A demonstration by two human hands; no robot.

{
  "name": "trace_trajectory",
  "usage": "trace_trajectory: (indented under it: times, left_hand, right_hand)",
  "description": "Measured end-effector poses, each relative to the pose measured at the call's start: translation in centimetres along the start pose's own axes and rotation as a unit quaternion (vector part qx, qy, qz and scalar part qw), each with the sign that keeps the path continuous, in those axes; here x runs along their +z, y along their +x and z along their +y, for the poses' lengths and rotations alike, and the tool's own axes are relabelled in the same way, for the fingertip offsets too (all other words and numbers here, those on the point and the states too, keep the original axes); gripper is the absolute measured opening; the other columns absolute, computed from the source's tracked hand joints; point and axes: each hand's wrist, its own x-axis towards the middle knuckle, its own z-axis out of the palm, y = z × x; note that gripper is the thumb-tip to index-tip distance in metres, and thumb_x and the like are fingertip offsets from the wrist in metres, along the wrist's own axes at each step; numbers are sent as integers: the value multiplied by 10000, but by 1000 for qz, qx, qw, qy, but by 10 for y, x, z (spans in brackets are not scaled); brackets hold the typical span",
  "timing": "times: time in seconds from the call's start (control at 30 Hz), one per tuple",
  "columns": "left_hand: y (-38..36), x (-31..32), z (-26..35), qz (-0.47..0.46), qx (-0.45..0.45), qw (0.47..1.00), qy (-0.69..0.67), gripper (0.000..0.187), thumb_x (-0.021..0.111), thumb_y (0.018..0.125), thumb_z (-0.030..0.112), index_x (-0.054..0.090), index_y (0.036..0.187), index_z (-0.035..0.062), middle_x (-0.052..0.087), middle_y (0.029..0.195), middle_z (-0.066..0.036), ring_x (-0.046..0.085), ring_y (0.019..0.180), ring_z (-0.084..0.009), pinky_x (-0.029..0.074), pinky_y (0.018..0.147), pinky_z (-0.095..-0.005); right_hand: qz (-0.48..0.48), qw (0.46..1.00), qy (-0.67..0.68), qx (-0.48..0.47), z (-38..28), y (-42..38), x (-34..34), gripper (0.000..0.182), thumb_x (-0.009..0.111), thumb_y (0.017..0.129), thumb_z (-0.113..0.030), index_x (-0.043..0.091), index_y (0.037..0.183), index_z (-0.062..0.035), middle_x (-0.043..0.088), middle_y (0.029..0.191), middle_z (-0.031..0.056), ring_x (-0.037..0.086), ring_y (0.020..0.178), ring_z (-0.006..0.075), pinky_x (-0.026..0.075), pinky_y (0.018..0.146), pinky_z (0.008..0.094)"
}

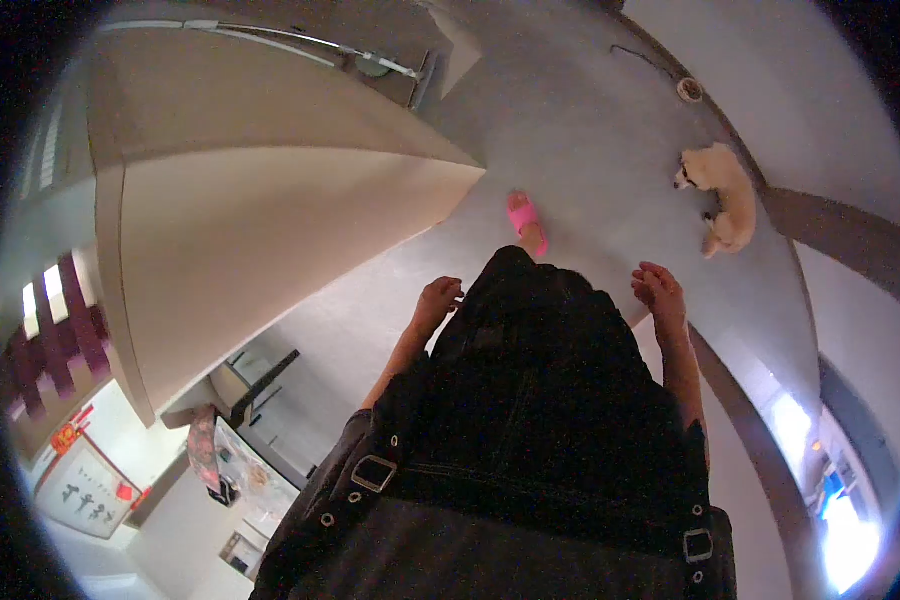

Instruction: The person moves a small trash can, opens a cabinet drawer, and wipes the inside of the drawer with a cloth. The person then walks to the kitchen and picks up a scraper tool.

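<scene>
Floor (590, 130) lies grey below both hands (658, 287), dog (736, 205) near wall (800, 90).

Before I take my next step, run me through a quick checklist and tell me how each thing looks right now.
1. Left hand free: ok, nothing visible in it.
2. Right hand free: ok, nothing visible in it.
3. Dog out from underfoot: ok, it is on the floor ahead to the right, apart from the pink slipper.
4. Floor just ahead of that slipper: ok, nothing seen lying there.
5. Beige panel on the left: ok, the left hand is not touching it.
6. Other foot's footing: cannot tell, it is hidden.
</scene>
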Motion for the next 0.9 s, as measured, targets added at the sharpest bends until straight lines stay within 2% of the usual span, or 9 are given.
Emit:
trace_trajectory:
  times: [0.1, 0.2, 0.33, 0.43, 0.57, 0.67, 0.7, 0.8, 0.9]
  left_hand:
    - [13, -8, 24, 17, -24, 998, -52, 281, 516, 858, 216, 542, 1030, -5, 614, 830, -98, 606, 649, -149, 479, 575, -258]
    - [27, -21, 30, 55, 13, 994, -98, 308, 521, 864, 250, 527, 1043, 0, 618, 847, -120, 621, 673, -180, 472, 563, -259]
    - [24, -2, 85, 102, -31, 987, -124, 322, 513, 870, 274, 530, 1045, 4, 621, 859, -121, 623, 673, -184, 475, 585, -262]
    - [32, 14, 101, 127, -93, 981, -116, 398, 547, 840, 314, 505, 1090, 8, 618, 931, -144, 629, 761, -217, 482, 661, -300]
    - [33, 55, 115, 192, -87, 958, -193, 309, 530, 861, 267, 538, 1041, 16, 617, 859, -130, 617, 684, -178, 479, 593, -273]
    - [39, 95, 117, 193, -67, 974, -98, 303, 545, 848, 265, 585, 986, -1, 627, 874, -105, 597, 742, -167, 469, 637, -270]
    - [31, 103, 139, 195, -42, 978, 68, 279, 554, 846, 227, 601, 966, -20, 636, 884, -100, 590, 784, -165, 464, 684, -275]
    - [36, 139, 171, 215, 19, 973, -85, 256, 562, 846, 191, 600, 978, -25, 639, 883, -108, 590, 809, -163, 462, 721, -278]
    - [54, 157, 202, 240, -10, 968, -70, 263, 568, 848, 196, 588, 1000, -17, 639, 885, -113, 590, 817, -162, 464, 726, -281]
  right_hand:
    - [-19, 1000, -7, -23, -37, 36, 11, 268, 516, 875, -196, 545, 1088, -37, 611, 962, 95, 589, 815, 161, 475, 749, 277]
    - [-37, 999, -33, -22, -69, 62, 17, 267, 519, 874, -195, 547, 1086, -35, 612, 962, 96, 588, 808, 155, 473, 745, 273]
    - [-50, 996, -80, -1, -87, 100, 5, 273, 530, 871, -202, 550, 1082, -31, 612, 955, 97, 586, 802, 150, 471, 737, 268]
    - [-75, 992, -101, -3, -111, 137, -4, 271, 533, 869, -204, 553, 1078, -32, 613, 950, 95, 586, 798, 146, 467, 719, 260]
    - [-143, 976, -164, -3, -163, 204, -14, 267, 533, 867, -203, 557, 1072, -36, 614, 944, 92, 588, 794, 141, 461, 691, 249]
    - [-162, 967, -191, -36, -221, 258, -26, 267, 530, 869, -203, 556, 1073, -34, 614, 943, 92, 589, 794, 141, 459, 690, 247]
    - [-160, 970, -179, -45, -240, 265, -25, 265, 527, 872, -208, 559, 1070, -34, 614, 945, 95, 590, 799, 147, 458, 695, 251]
    - [-133, 971, -186, -67, -283, 307, -37, 268, 531, 870, -214, 561, 1062, -28, 615, 935, 95, 590, 791, 148, 455, 694, 251]
    - [-143, 971, -188, -43, -309, 330, -42, 265, 529, 873, -214, 553, 1080, -50, 612, 916, 61, 579, 763, 120, 442, 681, 229]
